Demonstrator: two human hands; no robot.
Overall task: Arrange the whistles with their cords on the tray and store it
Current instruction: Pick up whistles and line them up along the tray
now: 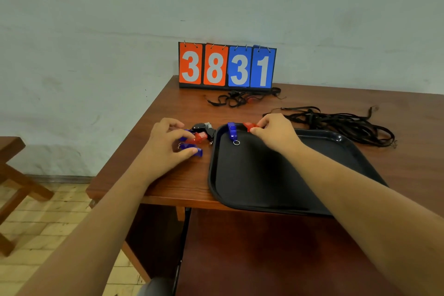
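A black tray (252, 187) lies on the wooden table, overhanging its near edge. A blue whistle (232, 131) with a metal ring rests at the tray's far left corner. Beside it, my right hand (276, 133) pinches a red whistle (249, 126) at the tray's far rim. To the left of the tray lies a small pile of whistles: a red one (199, 137), a blue one (199, 151) and a black one (201, 126). My left hand (165, 144) is over that pile, with thumb and fingers touching the red and blue whistles. Black cords (346, 125) lie tangled behind the tray.
A flip scoreboard (227, 66) reading 38 31 stands at the table's back edge against the wall. A smaller bundle of cords (237, 98) lies in front of it. A wooden stool (14, 175) stands on the tiled floor to the left.
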